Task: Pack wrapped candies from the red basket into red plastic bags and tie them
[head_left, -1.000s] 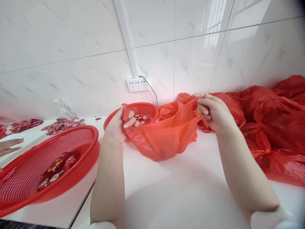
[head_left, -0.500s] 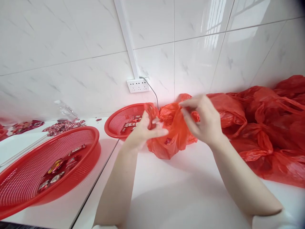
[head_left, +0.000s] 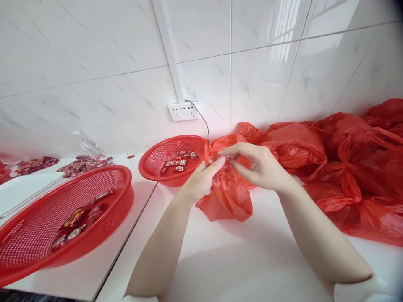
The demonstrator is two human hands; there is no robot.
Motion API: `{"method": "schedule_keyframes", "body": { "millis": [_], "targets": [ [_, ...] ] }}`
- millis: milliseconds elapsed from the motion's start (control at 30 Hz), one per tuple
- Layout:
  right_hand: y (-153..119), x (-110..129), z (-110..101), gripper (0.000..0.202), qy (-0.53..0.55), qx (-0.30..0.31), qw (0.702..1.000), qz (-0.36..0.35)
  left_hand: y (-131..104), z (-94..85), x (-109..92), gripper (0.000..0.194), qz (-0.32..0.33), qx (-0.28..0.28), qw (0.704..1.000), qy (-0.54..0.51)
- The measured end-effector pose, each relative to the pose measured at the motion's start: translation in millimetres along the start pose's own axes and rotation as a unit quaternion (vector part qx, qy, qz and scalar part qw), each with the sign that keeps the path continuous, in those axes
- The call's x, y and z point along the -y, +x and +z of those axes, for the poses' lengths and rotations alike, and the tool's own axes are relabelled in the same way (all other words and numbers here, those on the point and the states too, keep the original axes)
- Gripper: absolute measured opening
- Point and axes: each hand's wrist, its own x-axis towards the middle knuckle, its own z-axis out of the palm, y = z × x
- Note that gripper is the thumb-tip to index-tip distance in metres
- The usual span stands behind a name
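We see L hand (head_left: 199, 179) gripping & R hand (head_left: 261, 167) narrowly pinching the gathered neck of the red bag (head_left: 227, 203), its body just below them over the surface (head_left: 248, 260); we judge this neck-gathering, next move prob. needing a firm hold w/ both.

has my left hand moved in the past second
Yes, to the right: your left hand was below and left of the wall socket, and now it is below and slightly right.
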Motion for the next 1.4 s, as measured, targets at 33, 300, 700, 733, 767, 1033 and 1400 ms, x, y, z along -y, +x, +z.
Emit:
{"method": "schedule_keyframes", "body": {
  "millis": [33,300,700,733,767,1033,1400],
  "targets": [
    [-0.2,0.2,-0.3,0.037,0.004,0.004,1.0,0.004,0.0,-1.8,-0.4,0.038,-0.018,-0.011,1.0,-0.005],
    [-0.5,-8.5,-6.1,0.024,-0.068,-0.073,0.992,0.072,0.8,-19.8,-15.2,0.039,-0.021,0.008,0.999,-0.046],
    [3.9,-11.7,-1.3,0.021,0.005,-0.11,0.985,0.136,4.6,-18.5,-11.5,0.043,-0.11,0.117,0.978,-0.134],
    [3.7,-15.3,-3.1,0.022,0.012,-0.135,0.98,0.145,5.8,-20.9,-12.3,0.048,-0.126,0.137,0.969,-0.16],
    [3.3,-18.1,-5.0,0.023,0.025,-0.157,0.976,0.151,7.1,-23.1,-12.8,0.053,-0.136,0.151,0.963,-0.179],
    [-2.6,0.2,-25.0,0.013,0.142,0.062,0.985,0.08,16.8,-25.4,-11.1,0.03,-0.101,0.111,0.94,-0.308],
    [-1.6,-18.5,1.0,0.077,0.223,0.089,0.953,0.184,7.9,-19.5,-8.3,0.009,0.04,0.21,0.971,-0.111]
  ]
}}
